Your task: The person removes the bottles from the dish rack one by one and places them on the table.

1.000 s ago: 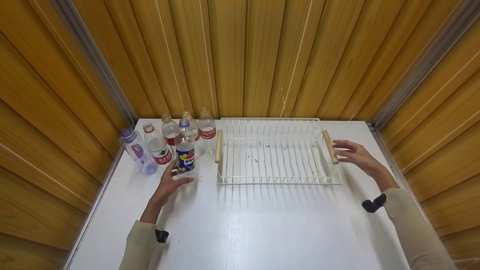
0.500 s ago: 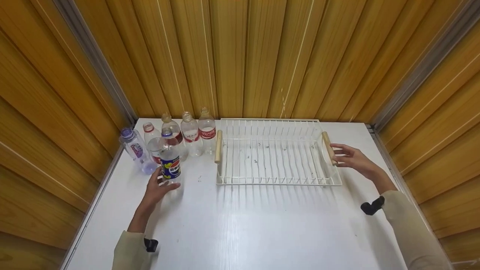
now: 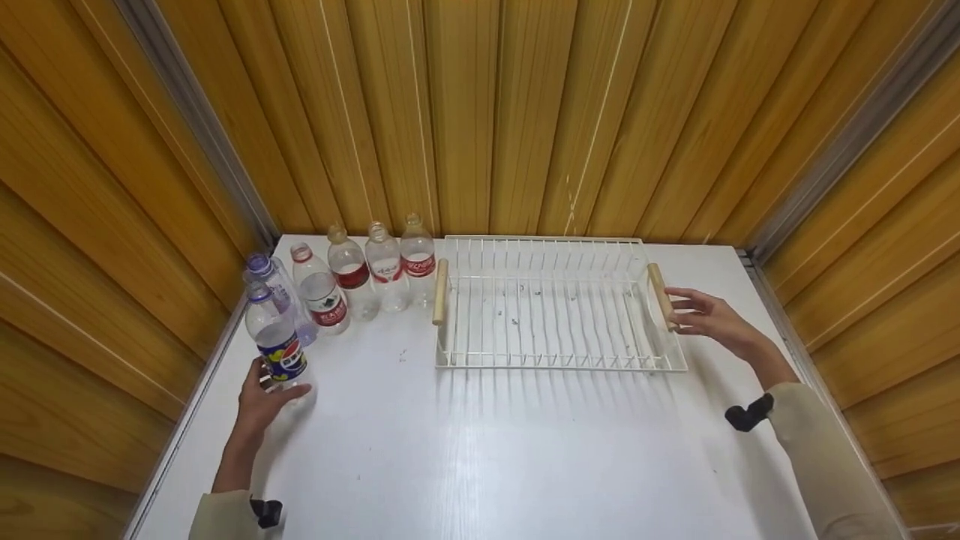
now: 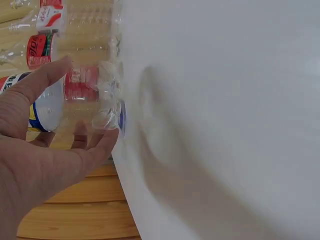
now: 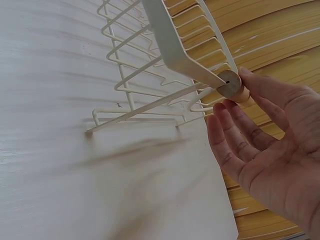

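At the left side of the white table, my left hand [image 3: 259,405] holds a clear plastic bottle [image 3: 283,358] upright by its lower part. The bottle has a blue Pepsi-style label and a blue neck ring. In the left wrist view, my thumb and fingers curve round it near its base. Just behind it, partly hidden, stands a purple-tinted bottle [image 3: 301,322]. On the right, my right hand [image 3: 716,326] pinches the wooden handle [image 3: 661,296] of a white wire dish rack [image 3: 559,367]. The right wrist view shows the thumb and fingertips at the handle's end [image 5: 230,85].
Several clear bottles with red labels, among them one with a red neck ring [image 3: 321,296] and one beside the rack [image 3: 418,262], stand along the table's back left. Wood-patterned walls [image 3: 465,112] enclose the table. Table surface [image 3: 480,450] extends in front of the rack.
My left hand has carried the blue-labelled bottle left and nearer, from before the red-labelled bottles to before the purple-tinted one. My right hand has moved slightly onto the rack's handle.
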Available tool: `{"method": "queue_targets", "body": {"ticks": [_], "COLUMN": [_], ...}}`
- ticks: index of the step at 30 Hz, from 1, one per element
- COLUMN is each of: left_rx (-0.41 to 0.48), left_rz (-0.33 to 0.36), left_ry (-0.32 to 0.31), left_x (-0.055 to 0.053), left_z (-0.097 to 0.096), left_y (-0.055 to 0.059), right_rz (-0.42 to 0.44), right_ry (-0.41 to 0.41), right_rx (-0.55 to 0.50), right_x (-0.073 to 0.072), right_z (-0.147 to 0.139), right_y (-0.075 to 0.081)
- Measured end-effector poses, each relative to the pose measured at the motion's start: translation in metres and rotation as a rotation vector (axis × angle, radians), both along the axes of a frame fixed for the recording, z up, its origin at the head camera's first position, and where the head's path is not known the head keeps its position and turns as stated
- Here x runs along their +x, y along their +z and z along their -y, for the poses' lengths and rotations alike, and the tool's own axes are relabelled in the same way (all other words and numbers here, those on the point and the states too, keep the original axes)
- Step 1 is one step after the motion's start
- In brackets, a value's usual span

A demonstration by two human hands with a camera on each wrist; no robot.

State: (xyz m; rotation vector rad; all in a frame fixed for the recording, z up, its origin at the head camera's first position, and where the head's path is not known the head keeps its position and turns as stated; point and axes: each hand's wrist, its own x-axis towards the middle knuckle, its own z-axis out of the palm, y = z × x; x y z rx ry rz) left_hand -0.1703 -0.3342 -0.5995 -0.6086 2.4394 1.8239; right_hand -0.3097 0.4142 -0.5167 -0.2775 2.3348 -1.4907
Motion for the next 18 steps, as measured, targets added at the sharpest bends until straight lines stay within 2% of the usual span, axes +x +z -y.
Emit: {"method": "queue_targets", "body": {"ticks": [9, 18], "left_rx": [-0.037, -0.029], "left_rz": [-0.041, -0.109], "left_ry": [0.15, 0.229], "left_x": [0.009, -0.001], "left_z": [0.025, 0.042], "left_y": [-0.016, -0.022], "right_rz": [-0.006, -0.002], "right_ry": [-0.012, -0.017], "right_rx": [-0.024, -0.01], "right_x": [0.002, 0.002], "right_z": [0.001, 0.0], "right_y": [-0.002, -0.001]}}
